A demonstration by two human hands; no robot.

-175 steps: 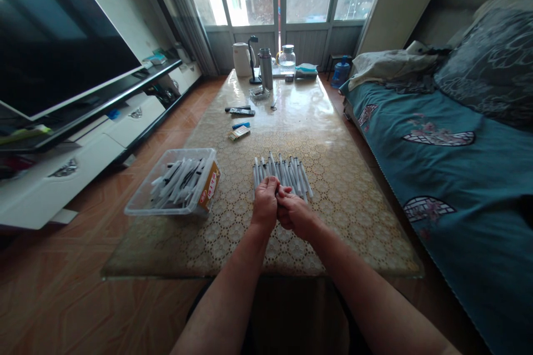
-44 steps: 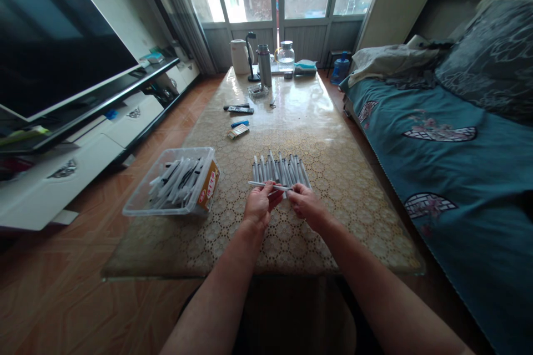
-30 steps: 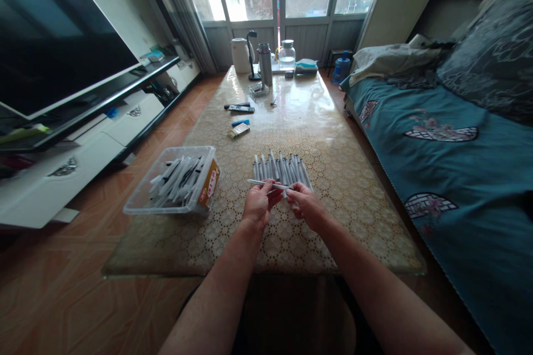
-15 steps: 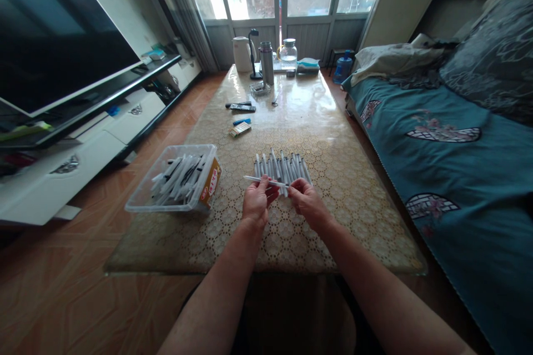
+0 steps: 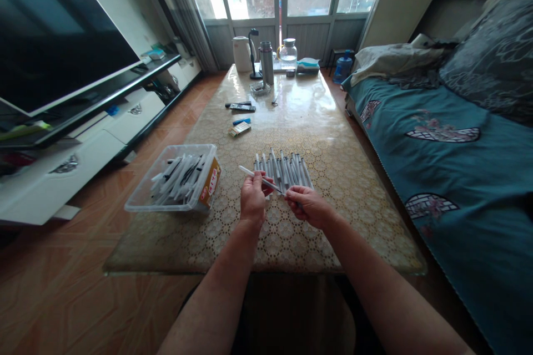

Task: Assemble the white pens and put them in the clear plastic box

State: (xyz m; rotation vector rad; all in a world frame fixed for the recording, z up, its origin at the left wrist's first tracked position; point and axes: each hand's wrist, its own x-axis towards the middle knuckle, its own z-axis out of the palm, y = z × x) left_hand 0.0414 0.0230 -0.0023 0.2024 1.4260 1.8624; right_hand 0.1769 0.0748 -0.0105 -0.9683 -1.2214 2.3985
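two hands hold one pen above the table (image 5: 325,249). the left hand (image 5: 253,197) grips the long white pen (image 5: 246,171) near its middle, with the thumb on top. the pen slants, and its white end sticks up past the thumb on the left side. the right hand (image 5: 308,205) is curled up, and its fingertips pinch the thin dark end of the pen. just past the hands, lots of pens (image 5: 285,169) lie side by side in a messy row on the flowery table cover. near them on the left sits a clear box (image 5: 211,182) with more pens piled inside. farther back are a little pale pack (image 5: 240,129), a blue thing (image 5: 242,121) touching it, a tall silver flask (image 5: 267,64) and a glass jug (image 5: 288,55).
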